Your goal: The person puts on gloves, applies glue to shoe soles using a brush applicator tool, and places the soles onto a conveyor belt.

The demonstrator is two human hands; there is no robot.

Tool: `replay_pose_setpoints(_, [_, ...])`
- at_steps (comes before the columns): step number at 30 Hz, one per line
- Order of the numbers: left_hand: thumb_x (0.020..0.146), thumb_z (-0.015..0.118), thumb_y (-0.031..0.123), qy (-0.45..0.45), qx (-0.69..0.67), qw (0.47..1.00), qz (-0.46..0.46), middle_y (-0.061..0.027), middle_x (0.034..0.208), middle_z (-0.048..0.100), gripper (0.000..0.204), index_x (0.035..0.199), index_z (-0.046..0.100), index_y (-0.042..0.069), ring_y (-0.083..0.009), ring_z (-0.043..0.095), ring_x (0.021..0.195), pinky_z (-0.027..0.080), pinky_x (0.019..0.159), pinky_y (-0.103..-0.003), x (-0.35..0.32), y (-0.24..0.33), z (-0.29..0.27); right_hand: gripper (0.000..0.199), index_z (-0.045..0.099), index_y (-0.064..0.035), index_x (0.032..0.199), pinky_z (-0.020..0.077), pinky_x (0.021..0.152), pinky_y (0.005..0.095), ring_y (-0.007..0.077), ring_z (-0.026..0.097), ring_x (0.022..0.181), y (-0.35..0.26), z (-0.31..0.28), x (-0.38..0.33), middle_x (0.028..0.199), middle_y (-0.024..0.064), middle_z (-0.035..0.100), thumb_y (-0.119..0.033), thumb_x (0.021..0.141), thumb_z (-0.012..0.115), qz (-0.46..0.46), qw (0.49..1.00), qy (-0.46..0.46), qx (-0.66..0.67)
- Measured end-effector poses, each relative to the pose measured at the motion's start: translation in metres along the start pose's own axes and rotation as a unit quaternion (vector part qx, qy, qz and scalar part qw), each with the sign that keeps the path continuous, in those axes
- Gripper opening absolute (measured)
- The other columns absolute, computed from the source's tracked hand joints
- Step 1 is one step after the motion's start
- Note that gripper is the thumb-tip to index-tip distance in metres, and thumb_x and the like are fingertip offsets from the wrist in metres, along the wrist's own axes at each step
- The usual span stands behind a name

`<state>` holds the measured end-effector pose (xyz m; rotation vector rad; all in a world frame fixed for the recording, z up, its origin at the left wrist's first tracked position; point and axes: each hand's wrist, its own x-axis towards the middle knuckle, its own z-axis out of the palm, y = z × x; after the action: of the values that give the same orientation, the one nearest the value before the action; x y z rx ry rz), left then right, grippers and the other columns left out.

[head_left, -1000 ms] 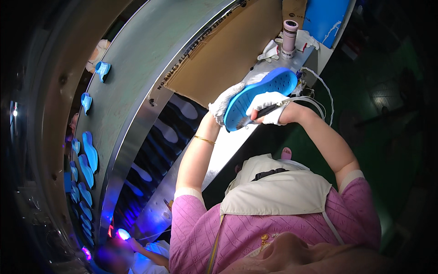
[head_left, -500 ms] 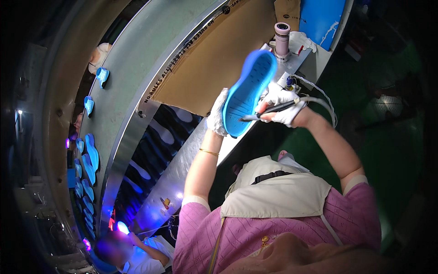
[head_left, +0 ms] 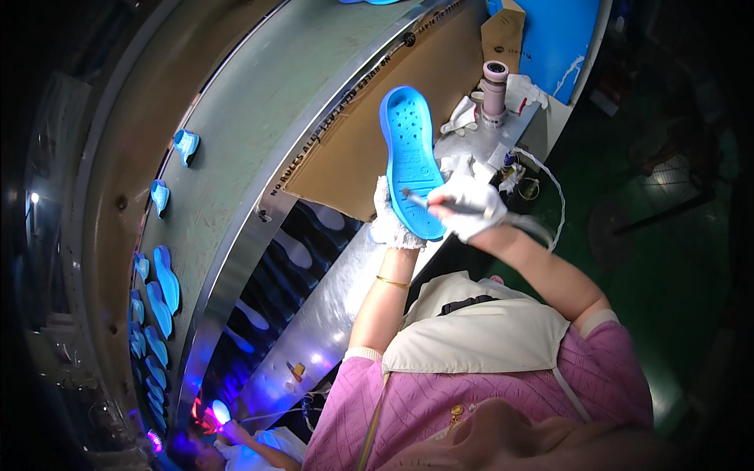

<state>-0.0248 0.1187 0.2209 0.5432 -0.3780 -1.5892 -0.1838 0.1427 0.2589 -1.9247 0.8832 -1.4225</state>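
While the gloved left hand (head_left: 390,222) grips the blue shoe sole (head_left: 411,161) upright from below, exposing its face, the right hand (head_left: 469,208) fingers clench a thin brush (head_left: 428,201) against it.

Dim, fisheye-bent frame with black rim, violet glow and metal glare lower left.

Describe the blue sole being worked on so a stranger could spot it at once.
Start at the brown cardboard sheet on the workbench. In front of it, two white-gloved hands hold up a bright blue foam shoe sole, perforated near its upper end. Unlike the other blue soles lying on the conveyor, it is lifted.
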Motion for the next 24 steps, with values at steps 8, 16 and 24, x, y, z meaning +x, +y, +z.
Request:
replay_pose_setpoints(8, [0.089, 0.048, 0.047, -0.042, -0.088, 0.992, -0.074, -0.0166, 0.107, 0.062, 0.054, 0.117, 0.055, 0.002, -0.028, 0.063, 0.09, 0.054, 0.08, -0.038, -0.017, 0.022, 0.005, 0.012, 0.065, -0.0006, 0.092, 0.0502, 0.066, 0.0235, 0.0095, 0.061, 0.071, -0.007, 0.022, 0.03, 0.079, 0.0059, 0.065, 0.004, 0.081, 0.065, 0.084, 0.975, 0.092, 0.186])
replay_pose_setpoints(16, [0.088, 0.045, 0.054, -0.022, -0.058, 0.997, -0.052, -0.0198, 0.117, 0.056, 0.068, 0.128, 0.046, -0.001, -0.0329, 0.057, 0.104, 0.048, 0.092, -0.043, -0.005, 0.025, -0.03, 0.011, 0.065, 0.0011, 0.092, 0.0524, 0.065, 0.0249, 0.012, 0.064, 0.071, -0.017, 0.028, 0.017, 0.085, 0.0079, 0.067, 0.003, 0.081, 0.066, 0.214, 0.94, -0.03, 0.264])
replay_pose_setpoints(24, [0.089, 0.041, 0.052, -0.128, -0.126, 0.963, -0.202, -0.0248, 0.121, 0.055, 0.07, 0.131, 0.043, -0.004, -0.0403, 0.058, 0.105, 0.049, 0.09, -0.05, -0.038, 0.041, 0.013, 0.007, 0.067, -0.0046, 0.085, 0.0478, 0.056, 0.0227, 0.0083, 0.058, 0.064, 0.052, -0.012, 0.097, 0.075, 0.0011, 0.065, -0.003, 0.079, 0.07, 0.121, 0.979, 0.069, 0.147])
